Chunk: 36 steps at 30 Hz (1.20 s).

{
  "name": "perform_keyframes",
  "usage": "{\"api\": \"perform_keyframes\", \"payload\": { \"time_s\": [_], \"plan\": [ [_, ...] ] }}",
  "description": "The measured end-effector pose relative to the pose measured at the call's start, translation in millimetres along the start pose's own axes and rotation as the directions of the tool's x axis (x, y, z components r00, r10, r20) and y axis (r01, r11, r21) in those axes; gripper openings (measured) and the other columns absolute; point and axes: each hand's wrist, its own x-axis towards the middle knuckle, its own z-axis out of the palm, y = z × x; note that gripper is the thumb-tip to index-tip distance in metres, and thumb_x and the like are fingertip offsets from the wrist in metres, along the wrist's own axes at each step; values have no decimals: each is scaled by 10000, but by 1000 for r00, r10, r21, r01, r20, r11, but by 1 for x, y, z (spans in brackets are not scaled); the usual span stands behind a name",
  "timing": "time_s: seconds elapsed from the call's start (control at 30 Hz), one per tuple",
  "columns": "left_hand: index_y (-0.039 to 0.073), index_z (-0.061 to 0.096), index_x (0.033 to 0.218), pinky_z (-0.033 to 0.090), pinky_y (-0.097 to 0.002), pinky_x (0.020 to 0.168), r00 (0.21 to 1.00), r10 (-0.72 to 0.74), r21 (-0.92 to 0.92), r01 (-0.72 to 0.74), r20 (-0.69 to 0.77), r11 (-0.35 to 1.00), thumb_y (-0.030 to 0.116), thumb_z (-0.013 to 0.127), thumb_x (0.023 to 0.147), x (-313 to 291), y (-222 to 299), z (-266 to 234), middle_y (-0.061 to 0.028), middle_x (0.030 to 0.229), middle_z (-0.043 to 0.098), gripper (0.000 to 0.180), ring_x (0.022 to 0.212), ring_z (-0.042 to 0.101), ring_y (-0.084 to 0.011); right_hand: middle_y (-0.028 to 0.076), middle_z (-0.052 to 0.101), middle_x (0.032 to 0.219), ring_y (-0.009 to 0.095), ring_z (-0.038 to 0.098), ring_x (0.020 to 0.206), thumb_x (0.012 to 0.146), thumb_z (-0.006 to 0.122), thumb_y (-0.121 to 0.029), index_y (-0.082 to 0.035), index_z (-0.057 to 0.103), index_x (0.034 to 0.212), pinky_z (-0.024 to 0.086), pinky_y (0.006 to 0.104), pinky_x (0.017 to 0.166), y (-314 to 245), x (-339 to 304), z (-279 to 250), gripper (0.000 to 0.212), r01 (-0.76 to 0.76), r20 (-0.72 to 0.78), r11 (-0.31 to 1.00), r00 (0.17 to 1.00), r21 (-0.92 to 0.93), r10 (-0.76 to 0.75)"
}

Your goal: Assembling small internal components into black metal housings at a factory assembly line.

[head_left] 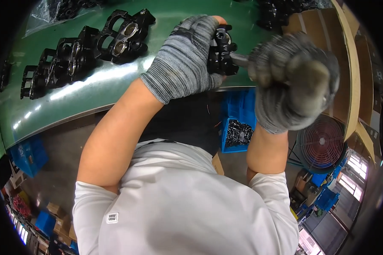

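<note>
In my left hand [181, 59], gloved in grey striped knit, is a black brake caliper [222, 53], gripped at the table's front edge with fingers wrapped over its far side. My right hand [276, 63], gloved alike, is closed around a hand tool with a rounded tan handle end [309, 81] and a grey metal shaft. The shaft points left and reaches the caliper's right side; whether its tip touches or enters a hole cannot be made out. Motion blurs the right hand. Left of my left hand, several black calipers [123, 36] with round bores stand in a slanting row.
The green tabletop [85, 95] has a metal front edge. More black parts [272, 12] lie at the back right, others with clear plastic [40, 17] at back left. Cardboard [317, 25] borders the right. Below are a blue bin [236, 148] of black parts and a fan [321, 142].
</note>
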Motion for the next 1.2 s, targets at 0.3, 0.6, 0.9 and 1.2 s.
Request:
{"api": "perform_keyframes", "payload": {
  "time_s": [0.3,0.6,0.9,1.2],
  "plan": [
    [54,459,1379,410,-481,1131,997,-54,-4,55,53,999,268,903,605,0,7,-3,-203,1277,560,918,1254,517,-406,78,528,749,180,521,571,1045,496,-441,-78,587,941,492,383,554,0,3,1,388,36,69,999,997,39,-38],
    [57,435,1398,373,-509,1159,996,-76,-9,77,40,997,278,903,605,7,3,-4,-230,1311,536,947,1269,509,-424,106,580,782,173,494,533,1059,468,-366,-50,609,999,447,358,480,0,8,10,351,38,162,993,985,108,-56],
    [48,448,1371,395,-507,1121,999,-36,-16,36,14,999,261,907,604,-3,6,-1,-230,1284,551,919,1236,527,-429,48,545,713,178,495,533,999,610,-341,-94,642,960,440,356,476,1,20,-13,252,-149,169,970,979,191,116],
    [41,456,1358,373,-504,1153,999,-16,-8,16,37,1000,279,898,600,-5,10,6,-229,1288,541,910,1243,520,-425,-16,448,619,147,419,477,976,669,-417,-166,633,945,407,330,457,19,16,20,256,55,-216,741,940,-669,-265]
  ]
}}
